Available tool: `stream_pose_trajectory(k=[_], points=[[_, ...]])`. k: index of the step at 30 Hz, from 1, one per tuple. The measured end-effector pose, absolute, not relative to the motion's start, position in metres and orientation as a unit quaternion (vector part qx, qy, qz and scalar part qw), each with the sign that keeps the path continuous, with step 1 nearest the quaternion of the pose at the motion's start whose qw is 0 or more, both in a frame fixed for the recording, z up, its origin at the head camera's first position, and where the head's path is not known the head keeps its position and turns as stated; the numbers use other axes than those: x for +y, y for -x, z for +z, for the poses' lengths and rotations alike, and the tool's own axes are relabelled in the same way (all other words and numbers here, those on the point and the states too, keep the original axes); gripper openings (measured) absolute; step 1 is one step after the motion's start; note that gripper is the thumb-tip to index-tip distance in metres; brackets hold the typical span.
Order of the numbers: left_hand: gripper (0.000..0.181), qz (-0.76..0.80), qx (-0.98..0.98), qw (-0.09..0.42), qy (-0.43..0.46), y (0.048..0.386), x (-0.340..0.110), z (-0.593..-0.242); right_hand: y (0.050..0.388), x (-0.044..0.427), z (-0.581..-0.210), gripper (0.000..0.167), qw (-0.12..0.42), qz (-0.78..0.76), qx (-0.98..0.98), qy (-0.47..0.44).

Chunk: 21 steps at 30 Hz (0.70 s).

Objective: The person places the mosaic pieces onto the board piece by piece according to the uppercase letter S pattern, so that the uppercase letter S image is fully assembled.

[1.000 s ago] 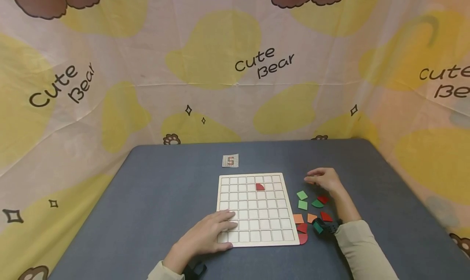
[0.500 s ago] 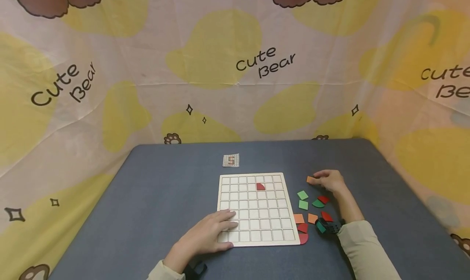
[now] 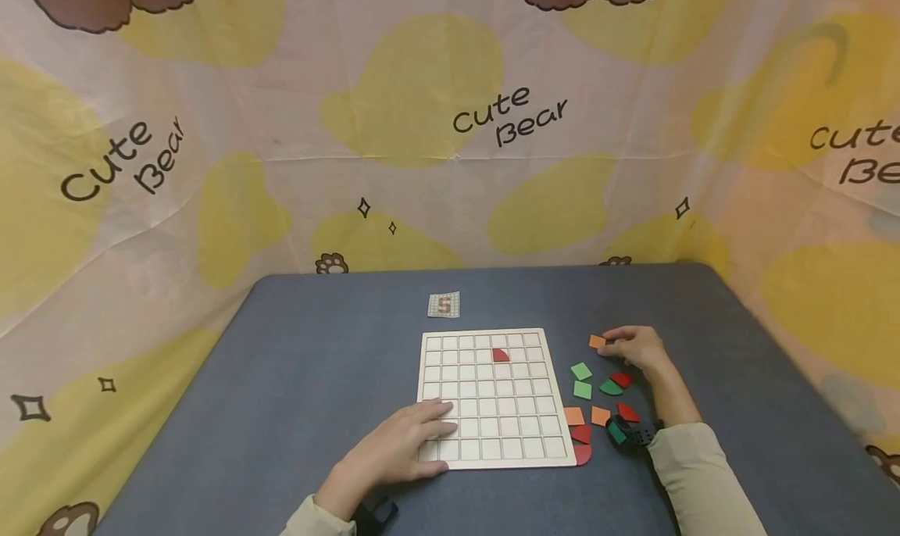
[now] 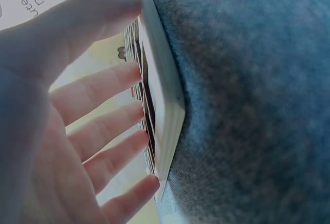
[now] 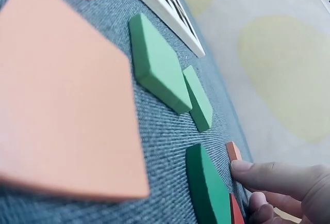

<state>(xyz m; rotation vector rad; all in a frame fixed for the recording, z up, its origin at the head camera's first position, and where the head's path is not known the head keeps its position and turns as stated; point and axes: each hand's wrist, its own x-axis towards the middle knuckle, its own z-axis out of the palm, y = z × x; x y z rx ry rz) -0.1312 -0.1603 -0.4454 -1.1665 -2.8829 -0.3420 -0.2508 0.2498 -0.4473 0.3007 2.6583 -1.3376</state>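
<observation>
In the head view, my left hand (image 3: 397, 442) rests, fingers spread, on the lower left corner of the white grid board (image 3: 492, 462). The left wrist view shows its fingertips along the board's edge (image 4: 165, 95). One red quarter-round tile (image 3: 500, 355) sits in a cell of the upper rows. Beyond the board's right side, my right hand (image 3: 638, 347) pinches the right edge of an orange square tile (image 3: 597, 341) on the table. In the right wrist view, the thumb lies against this orange tile (image 5: 233, 150); the other fingers are partly hidden.
Right of the board lie light green tiles (image 3: 582, 390), a dark green rounded tile (image 3: 611, 387), several red tiles (image 3: 628, 413) and orange tiles (image 3: 601, 416). A small pattern card (image 3: 444, 305) lies behind the board. A patterned cloth (image 3: 408, 114) hangs behind the blue-grey table (image 3: 316, 348).
My right hand has drawn slightly to the right, uncovering more of the orange tile, which was mostly hidden by the fingers a second ago. My left hand stays on the board.
</observation>
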Motion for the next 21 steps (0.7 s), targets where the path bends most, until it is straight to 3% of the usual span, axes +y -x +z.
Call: stream_pose_trajectory(k=[21], points=[[0.045,-0.105,-0.918,0.02,0.382,0.1301,-0.1604,-0.4428,0.252,0.2486,-0.4471,0.041,0.061,-0.42,0.901,-0.089]])
